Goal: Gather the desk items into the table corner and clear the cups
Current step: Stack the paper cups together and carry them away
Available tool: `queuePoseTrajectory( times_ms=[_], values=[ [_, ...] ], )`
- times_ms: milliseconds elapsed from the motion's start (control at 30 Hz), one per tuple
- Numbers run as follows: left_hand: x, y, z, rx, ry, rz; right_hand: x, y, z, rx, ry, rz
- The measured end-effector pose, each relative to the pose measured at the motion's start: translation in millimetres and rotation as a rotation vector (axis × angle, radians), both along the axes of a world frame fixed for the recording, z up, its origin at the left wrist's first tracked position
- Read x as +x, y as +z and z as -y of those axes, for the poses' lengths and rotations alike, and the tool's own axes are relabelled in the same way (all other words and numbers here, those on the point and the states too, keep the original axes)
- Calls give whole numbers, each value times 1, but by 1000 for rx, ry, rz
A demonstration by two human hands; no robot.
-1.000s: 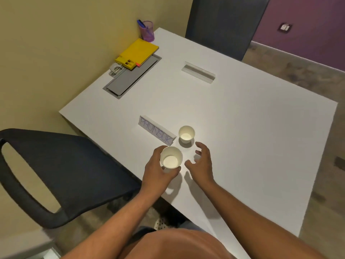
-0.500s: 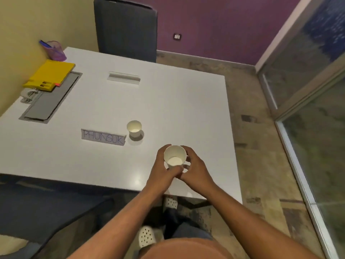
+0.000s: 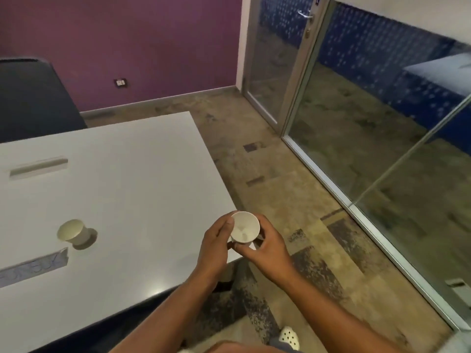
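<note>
A small white paper cup [image 3: 244, 227], mouth up and tilted toward the camera, sits between both hands at the bench's [image 3: 132, 174] near right corner, the left hand [image 3: 215, 247] and right hand [image 3: 267, 247] fingers curled around it. A second cup [image 3: 72, 233] stands on the bench beside a name card [image 3: 33, 267]. Open floor [image 3: 318, 225] lies to the right, up to a glass wall [image 3: 382, 149]

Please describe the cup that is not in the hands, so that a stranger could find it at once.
Look at the white table, toward its left side. The cup stands alone beside the lettered name card. Unlike the held cup, no hand touches it.
</note>
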State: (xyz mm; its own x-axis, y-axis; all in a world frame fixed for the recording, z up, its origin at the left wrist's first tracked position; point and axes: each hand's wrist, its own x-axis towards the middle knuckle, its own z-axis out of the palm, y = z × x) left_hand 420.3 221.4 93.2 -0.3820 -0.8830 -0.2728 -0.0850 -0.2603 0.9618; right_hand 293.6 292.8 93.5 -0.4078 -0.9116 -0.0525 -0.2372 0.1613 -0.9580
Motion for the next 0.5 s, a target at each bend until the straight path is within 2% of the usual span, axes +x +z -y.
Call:
queuePoseTrajectory(
  times_ms=[233,500],
  values=[
    [-134,6,-43,-12,-109,55,-124,2,-58,-38,-106,13],
    [-273,0,-72,-27,-179,31,-253,-6,-101,-13,-179,1]
  ],
)
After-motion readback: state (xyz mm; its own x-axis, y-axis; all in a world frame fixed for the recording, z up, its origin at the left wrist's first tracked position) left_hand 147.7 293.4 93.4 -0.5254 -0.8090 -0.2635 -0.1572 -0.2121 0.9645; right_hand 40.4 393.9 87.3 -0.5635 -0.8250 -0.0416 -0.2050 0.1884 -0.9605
